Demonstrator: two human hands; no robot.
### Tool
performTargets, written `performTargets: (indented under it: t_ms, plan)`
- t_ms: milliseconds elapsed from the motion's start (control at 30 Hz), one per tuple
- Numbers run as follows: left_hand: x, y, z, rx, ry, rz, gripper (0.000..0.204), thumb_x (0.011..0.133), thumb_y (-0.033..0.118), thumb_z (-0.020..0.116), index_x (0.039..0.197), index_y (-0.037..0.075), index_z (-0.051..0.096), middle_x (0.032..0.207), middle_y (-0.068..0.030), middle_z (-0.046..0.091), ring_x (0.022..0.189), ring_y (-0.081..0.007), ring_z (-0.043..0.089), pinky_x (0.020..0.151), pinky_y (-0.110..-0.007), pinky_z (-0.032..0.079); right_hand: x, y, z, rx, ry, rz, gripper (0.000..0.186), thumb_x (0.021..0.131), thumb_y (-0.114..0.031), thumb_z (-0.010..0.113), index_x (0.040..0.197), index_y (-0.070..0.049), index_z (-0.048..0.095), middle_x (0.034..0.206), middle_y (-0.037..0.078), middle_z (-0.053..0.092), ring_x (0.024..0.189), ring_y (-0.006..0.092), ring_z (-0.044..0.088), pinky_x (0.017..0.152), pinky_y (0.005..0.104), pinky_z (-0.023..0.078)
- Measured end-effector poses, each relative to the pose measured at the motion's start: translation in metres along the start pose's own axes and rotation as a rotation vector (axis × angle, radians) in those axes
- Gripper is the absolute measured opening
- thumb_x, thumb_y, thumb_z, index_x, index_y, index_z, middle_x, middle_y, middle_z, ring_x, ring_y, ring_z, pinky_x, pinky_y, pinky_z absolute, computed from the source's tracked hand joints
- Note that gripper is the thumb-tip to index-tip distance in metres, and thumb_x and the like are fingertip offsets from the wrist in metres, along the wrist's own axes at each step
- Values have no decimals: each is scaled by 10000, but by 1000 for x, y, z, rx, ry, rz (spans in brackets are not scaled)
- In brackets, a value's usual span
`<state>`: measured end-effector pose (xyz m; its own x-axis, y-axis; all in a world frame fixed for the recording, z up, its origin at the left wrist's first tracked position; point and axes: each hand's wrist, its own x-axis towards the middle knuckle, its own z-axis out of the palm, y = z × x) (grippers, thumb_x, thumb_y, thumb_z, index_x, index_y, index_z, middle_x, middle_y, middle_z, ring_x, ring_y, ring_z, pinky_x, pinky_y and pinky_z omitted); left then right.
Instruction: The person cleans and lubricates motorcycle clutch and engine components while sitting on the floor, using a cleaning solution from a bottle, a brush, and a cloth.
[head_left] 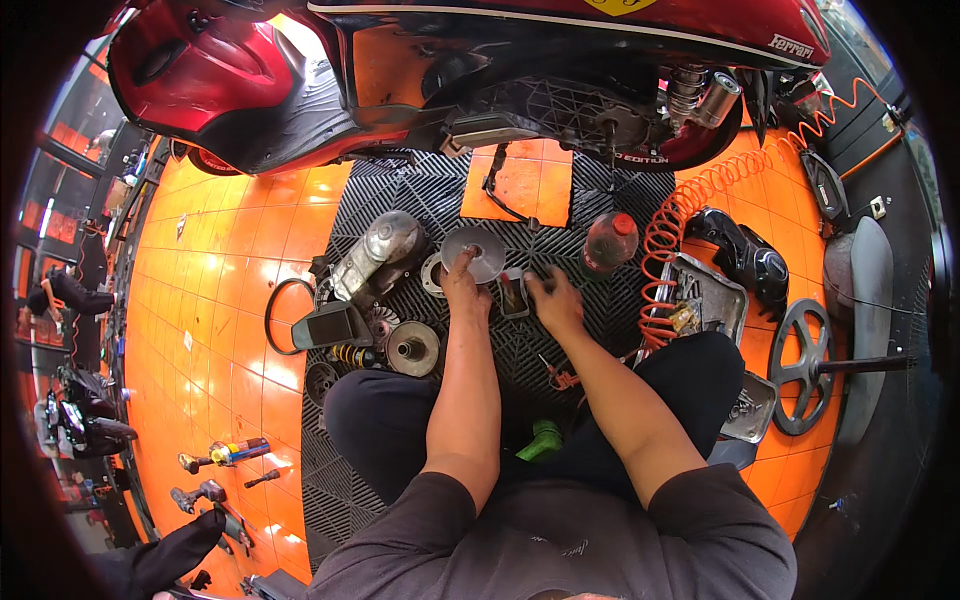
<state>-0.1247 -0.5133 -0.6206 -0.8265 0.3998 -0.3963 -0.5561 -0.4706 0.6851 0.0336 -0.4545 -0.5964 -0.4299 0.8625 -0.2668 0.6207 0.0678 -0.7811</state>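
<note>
My left hand [464, 287] grips a round, pale metal disc [487, 255] with its fingers at the disc's centre. Part of a metal ring [432, 277] shows to the left of that hand. My right hand [556, 303] is closed beside a small rectangular container [513, 298] with something brownish in it. Whatever its fingers hold is dark and too small to name. A clear bottle with a red cap [611, 243] stands beyond my right hand. Left of my left forearm lie a silver engine cover [384, 254] and a round pulley part [412, 349].
A red scooter [420, 75] spans the far side. An orange coiled air hose [662, 235] runs along the right, near metal trays [718, 290] of small parts and a wheel-like stand [803, 367]. A black belt [288, 317] and power tools [200, 494] lie at left.
</note>
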Motion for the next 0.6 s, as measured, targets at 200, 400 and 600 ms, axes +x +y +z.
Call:
performTargets:
  t_ms: [200, 400, 600]
  plan:
    - [-25, 14, 36, -331, -26, -106, 465, 983, 440, 443, 1247, 61, 498, 1202, -103, 586, 1084, -291, 585, 929, -471, 483, -69, 149, 23, -1153, -656, -240, 598, 892, -317, 550, 1426, -108, 380, 1413, 229, 396, 1193, 448, 520, 955, 566, 430]
    - [-29, 43, 54, -357, -45, -70, 546, 985, 511, 335, 1281, 85, 503, 1320, -112, 534, 1229, -310, 505, 1045, -497, 395, -47, 163, 32, -1225, -907, -368, 561, 899, -323, 529, 1406, -112, 414, 1425, 186, 409, 1173, 398, 556, 945, 575, 437]
    - [-25, 93, 66, -240, -143, -26, 503, 992, 476, 405, 1303, 89, 485, 1311, -93, 544, 1209, -264, 529, 1010, -440, 430, -43, 44, -6, -809, -796, -434, 480, 941, -433, 466, 1237, -64, 546, 1170, 193, 635, 1090, 365, 608, 938, 473, 467]
